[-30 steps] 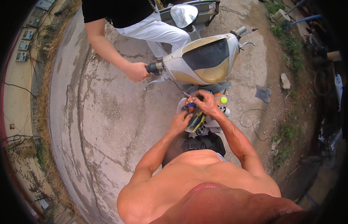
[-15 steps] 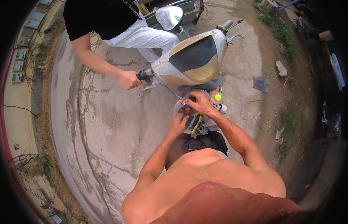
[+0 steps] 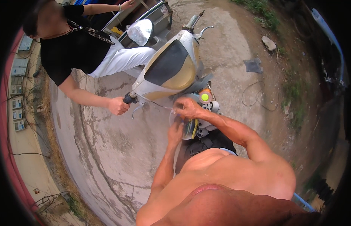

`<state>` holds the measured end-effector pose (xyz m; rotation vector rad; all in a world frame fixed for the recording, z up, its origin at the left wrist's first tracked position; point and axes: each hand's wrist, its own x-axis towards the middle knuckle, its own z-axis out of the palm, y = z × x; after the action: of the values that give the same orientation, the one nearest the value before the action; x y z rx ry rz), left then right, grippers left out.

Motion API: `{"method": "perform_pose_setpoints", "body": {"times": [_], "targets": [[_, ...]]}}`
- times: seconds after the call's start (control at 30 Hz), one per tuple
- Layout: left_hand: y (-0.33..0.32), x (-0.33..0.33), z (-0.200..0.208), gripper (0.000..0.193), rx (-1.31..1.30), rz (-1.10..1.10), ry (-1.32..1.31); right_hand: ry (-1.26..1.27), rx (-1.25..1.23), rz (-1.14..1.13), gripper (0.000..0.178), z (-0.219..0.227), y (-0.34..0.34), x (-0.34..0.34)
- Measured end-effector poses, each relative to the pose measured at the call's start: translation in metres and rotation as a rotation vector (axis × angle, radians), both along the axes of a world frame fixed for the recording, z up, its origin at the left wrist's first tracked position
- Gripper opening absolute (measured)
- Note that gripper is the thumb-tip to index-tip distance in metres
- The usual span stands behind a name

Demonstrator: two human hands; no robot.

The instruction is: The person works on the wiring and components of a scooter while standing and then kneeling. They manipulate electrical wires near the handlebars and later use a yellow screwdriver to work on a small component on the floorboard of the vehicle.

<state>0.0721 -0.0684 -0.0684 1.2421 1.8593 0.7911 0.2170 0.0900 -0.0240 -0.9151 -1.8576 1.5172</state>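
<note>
A scooter front (image 3: 183,77), silver and gold with a dark panel, stands beyond my hands. From its left handlebar a thin cable (image 3: 160,105) runs down to my right hand (image 3: 188,108), whose fingers are pinched together on it. Just below, my left hand (image 3: 176,130) is raised close to the cable's end; motion smears its fingers. A translucent round container (image 3: 187,136) lies partly hidden under both hands, with a yellow-edged item (image 3: 195,128) in it. Beside my right hand sits a bottle with a bright yellow-green cap (image 3: 204,97).
At the left, a person in a black top (image 3: 56,56) grips the scooter's left handgrip (image 3: 129,98). A round mirror (image 3: 140,32) is at the scooter's far side. On the ground to the right lie a grey flat piece (image 3: 253,65), a looped wire (image 3: 258,94) and a stone (image 3: 269,43).
The view has shifted, bringing the other person's head and outstretched second arm into sight. My left hand has risen nearer my right; the blue-orange thing by it no longer shows.
</note>
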Motion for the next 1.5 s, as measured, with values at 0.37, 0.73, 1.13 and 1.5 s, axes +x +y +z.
{"method": "perform_pose_setpoints", "body": {"times": [0.37,0.73,1.13,1.5], "targets": [[-0.002,-0.001,-0.008,0.034,0.021,0.004,0.023,-0.067,0.022,0.016,0.029,0.005,0.002,0.002],[-0.006,-0.005,-0.028,0.036,0.007,-0.012,-0.006,-0.021,0.048,0.001,0.032,0.004,0.004,0.005],[-0.003,-0.003,-0.024,0.037,-0.057,0.047,-0.005,-0.017,-0.119,0.029,0.032,0.015,0.010,0.010],[0.033,-0.019,0.050,0.022,0.278,0.458,-0.416,0.021,-0.576,0.061,0.027,0.016,0.012,0.010]]}}
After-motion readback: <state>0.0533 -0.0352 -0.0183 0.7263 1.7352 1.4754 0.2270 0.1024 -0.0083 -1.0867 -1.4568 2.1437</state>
